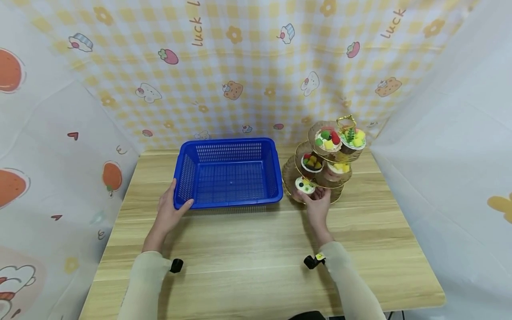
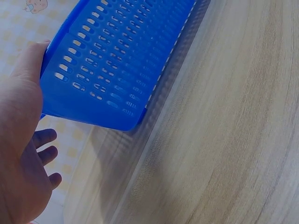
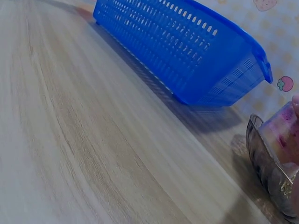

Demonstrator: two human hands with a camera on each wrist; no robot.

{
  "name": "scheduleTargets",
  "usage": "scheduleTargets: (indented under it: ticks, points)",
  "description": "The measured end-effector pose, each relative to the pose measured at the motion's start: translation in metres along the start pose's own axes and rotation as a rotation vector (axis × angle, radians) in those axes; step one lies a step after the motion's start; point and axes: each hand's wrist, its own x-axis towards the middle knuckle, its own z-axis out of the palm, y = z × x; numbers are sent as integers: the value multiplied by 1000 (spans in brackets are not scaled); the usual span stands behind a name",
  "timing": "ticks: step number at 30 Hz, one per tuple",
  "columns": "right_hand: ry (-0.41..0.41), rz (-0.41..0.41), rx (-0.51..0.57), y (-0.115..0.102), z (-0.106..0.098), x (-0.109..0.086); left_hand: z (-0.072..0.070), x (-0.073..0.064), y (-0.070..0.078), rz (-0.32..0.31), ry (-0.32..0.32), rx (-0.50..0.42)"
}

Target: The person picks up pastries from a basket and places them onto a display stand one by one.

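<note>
My left hand (image 1: pixel 168 216) holds the front left corner of a blue plastic basket (image 1: pixel 231 204), its thumb over the near rim. In the left wrist view the other fingers curl beside the perforated basket (image 2: pixel 107 60). On the right, my right hand (image 1: pixel 318 212) grips a small cupcake (image 1: pixel 305 185) with white topping on the lowest tier of a three-tier cake stand (image 1: pixel 289 174). The right wrist view shows the cupcake's pinkish side (image 3: pixel 279 131) at the right edge, inside the clear tier (image 3: pixel 260 156); most of the hand is out of that view.
Two fruit-topped cupcakes, one with a red berry (image 1: pixel 328 140) and one with a green leaf (image 1: pixel 354 138), sit on the top tier. The middle tier bears a dark cupcake (image 1: pixel 311 164) and a yellow-topped one (image 1: pixel 337 171). Behind the wooden table (image 1: pixel 240 249) hangs a checked curtain (image 1: pixel 256 66).
</note>
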Motion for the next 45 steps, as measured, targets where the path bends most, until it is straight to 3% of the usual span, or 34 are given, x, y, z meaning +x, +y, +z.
scheduleTargets:
  ticks: [10, 18, 45]
  points:
    - [109, -97, -41, 17, 5, 7, 2, 0, 1, -10, -5, 3]
    - [134, -93, -106, 22, 6, 12, 1, 0, 2, -16, -11, -6]
    - [248, -286, -494, 33, 5, 8, -2, -4, 1, -32, -21, -13]
